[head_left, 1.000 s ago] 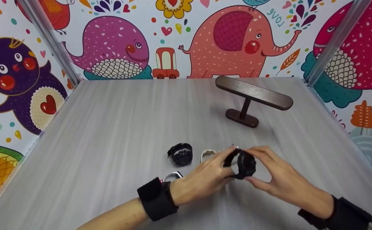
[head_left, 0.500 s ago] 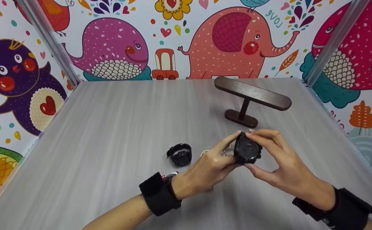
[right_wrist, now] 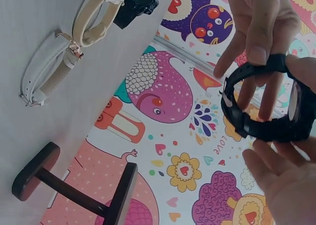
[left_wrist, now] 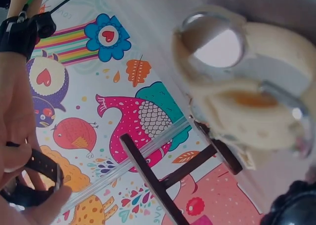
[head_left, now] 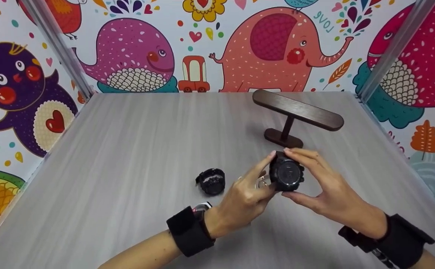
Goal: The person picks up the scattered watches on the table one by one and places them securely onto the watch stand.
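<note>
A black wristwatch [head_left: 288, 173] with a round dial is held between my two hands in the head view, its dial turned up toward the camera. My left hand [head_left: 245, 200] grips it from the left side, with a finger at its top edge. From the right, my right hand [head_left: 331, 190] pinches the case between thumb and fingers. The right wrist view shows the strap [right_wrist: 269, 131] as a closed loop, with fingers of the left hand [right_wrist: 264, 27] reaching over and behind it.
A dark wooden T-shaped stand [head_left: 299, 110] stands behind the hands. Another black watch [head_left: 211, 183] lies on the table to the left. Cream [right_wrist: 96, 15] and white [right_wrist: 47, 69] watches lie nearby, mostly hidden by the left hand in the head view. Printed walls enclose the table.
Both hands have moved the black watch slightly away from the body, toward the stand. It has turned from edge-on to dial facing up; over the last half second it has shifted little.
</note>
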Motion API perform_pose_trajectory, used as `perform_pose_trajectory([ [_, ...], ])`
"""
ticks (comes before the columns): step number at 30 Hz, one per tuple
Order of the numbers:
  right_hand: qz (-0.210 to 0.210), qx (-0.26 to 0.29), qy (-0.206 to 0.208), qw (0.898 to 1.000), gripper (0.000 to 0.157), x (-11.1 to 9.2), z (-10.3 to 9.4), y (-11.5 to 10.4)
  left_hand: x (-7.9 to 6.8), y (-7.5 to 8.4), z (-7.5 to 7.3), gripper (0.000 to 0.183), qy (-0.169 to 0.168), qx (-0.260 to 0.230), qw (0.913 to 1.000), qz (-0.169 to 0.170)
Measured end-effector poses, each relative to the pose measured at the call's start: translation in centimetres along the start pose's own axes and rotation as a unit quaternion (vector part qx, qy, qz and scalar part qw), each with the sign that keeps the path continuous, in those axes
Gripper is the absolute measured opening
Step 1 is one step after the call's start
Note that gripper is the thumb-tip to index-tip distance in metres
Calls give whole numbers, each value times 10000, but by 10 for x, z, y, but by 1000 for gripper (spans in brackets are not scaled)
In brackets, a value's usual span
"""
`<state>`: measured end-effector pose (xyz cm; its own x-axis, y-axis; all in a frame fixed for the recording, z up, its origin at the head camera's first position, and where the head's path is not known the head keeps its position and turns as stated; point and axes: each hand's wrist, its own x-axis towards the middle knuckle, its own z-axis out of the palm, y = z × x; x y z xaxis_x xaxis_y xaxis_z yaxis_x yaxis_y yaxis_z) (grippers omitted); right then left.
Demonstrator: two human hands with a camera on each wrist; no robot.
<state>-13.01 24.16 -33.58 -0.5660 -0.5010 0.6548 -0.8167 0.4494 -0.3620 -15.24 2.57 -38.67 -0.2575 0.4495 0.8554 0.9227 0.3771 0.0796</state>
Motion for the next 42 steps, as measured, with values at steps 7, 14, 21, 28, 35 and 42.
perform_pose_trajectory([
  [7, -386, 244, 12, 9990, 71, 2, 4, 7, -6, 2, 1, 10, 156, 364, 9992, -23],
  [14, -354, 151, 35, 9993, 71, 5, 6, 12, -5, -2, -1, 11, -126, 16, 9996, -248],
  [21, 210, -72, 213, 9995, 71, 4, 6, 29, 5, -25, 11, 21, -724, -521, 9935, -700],
  [28, 495, -440, 327, 9973, 91, 2, 5, 49, 23, -59, 22, 37, -1353, -253, 9831, -1206],
  [35, 983, -559, 507, 9923, 87, 0, -3, 64, 46, -97, 29, 30, -1606, 584, 9828, -701],
  [42, 1664, -697, 737, 9808, 81, 0, -15, 80, 71, -137, 33, 44, -2664, 1078, 9495, -1261],
])
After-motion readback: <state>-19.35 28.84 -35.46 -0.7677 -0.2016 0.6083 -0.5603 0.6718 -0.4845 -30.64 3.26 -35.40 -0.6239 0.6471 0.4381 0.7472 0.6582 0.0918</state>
